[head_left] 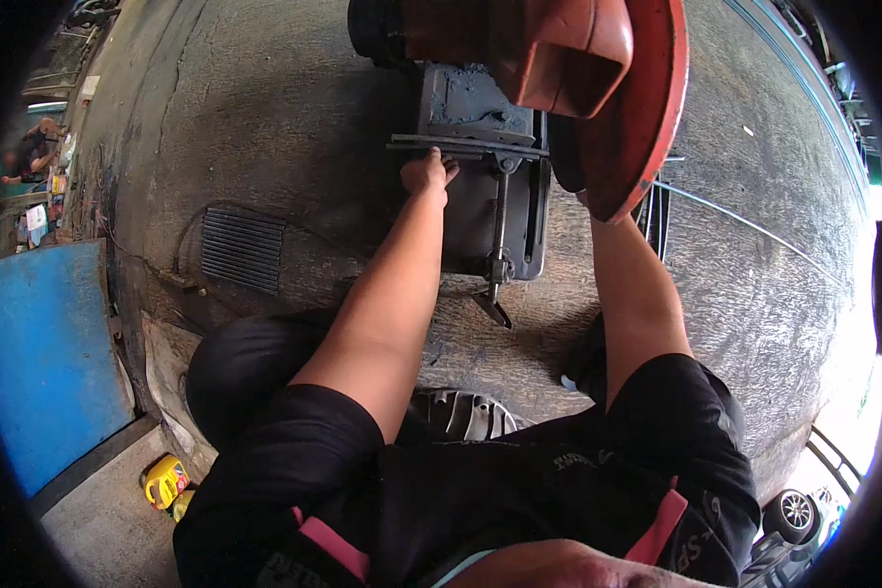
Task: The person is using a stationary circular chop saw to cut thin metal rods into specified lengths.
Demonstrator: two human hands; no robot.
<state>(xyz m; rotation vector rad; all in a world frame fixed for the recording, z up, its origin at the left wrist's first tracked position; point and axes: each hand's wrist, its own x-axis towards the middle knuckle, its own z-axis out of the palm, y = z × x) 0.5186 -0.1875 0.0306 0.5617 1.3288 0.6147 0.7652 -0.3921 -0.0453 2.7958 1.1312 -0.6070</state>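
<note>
In front of me stands a chop saw with a red blade guard (pixel 657 98) and a dark base (pixel 470 218). A flat metal bar (pixel 465 147) lies crosswise on the base, by the clamp screw (pixel 501 216) with its handle (pixel 493 310) toward me. My left hand (pixel 427 176) is closed at the bar's near edge, thumb on top, left of the screw. Behind the lower end of the guard, my right hand (pixel 585 199) is almost wholly hidden; its fingers and whatever they touch do not show.
A dark ribbed grate (pixel 242 250) lies on the floor at left, near a cable. Farther left are a blue panel (pixel 54 363) and a yellow jug (pixel 166 480). A thin rod (pixel 745 230) extends right of the saw. Another person (pixel 35 149) is at far left.
</note>
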